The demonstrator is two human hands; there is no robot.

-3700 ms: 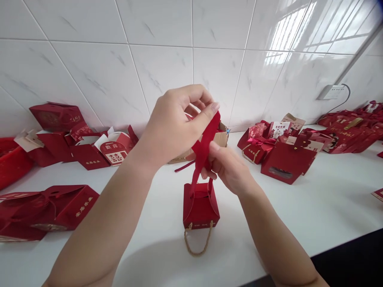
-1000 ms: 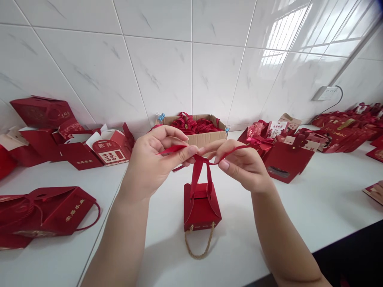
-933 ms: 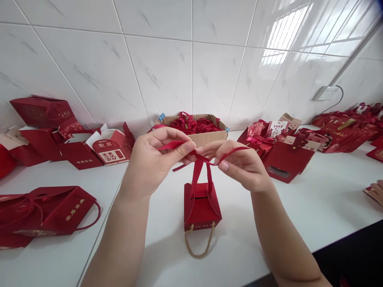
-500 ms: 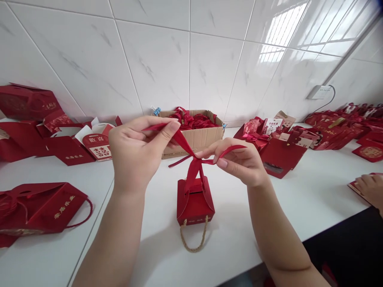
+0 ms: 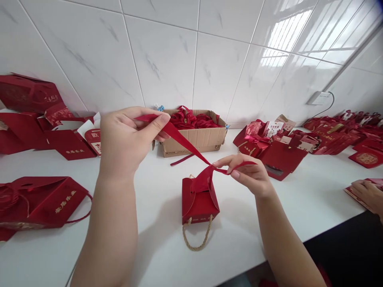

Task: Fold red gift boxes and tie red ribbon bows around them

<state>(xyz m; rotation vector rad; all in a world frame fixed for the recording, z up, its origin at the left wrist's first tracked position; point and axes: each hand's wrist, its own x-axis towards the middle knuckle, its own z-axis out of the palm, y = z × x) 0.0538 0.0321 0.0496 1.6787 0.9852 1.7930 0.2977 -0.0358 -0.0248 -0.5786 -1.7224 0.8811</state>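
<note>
A small red gift box (image 5: 201,205) with a beige rope handle (image 5: 196,248) stands on the white table. Red ribbon (image 5: 186,142) runs up from the box top to a crossing just above it. Pinched between thumb and fingers, one ribbon length is stretched up and left by my left hand (image 5: 131,137). On the right, my right hand (image 5: 247,172) pinches the other, shorter end, its index fingertip touching the crossing point above the box.
Behind the box, a cardboard box (image 5: 191,141) holds red ribbons. Red boxes (image 5: 72,149) lie at the left; more red packages (image 5: 284,155) are at the right. Another person's hand (image 5: 366,193) rests on a red item at the right edge.
My left hand has moved left, drawing the ribbon out longer and tauter. My right hand and the crossing have shifted slightly right and down. The view has shifted a little.
</note>
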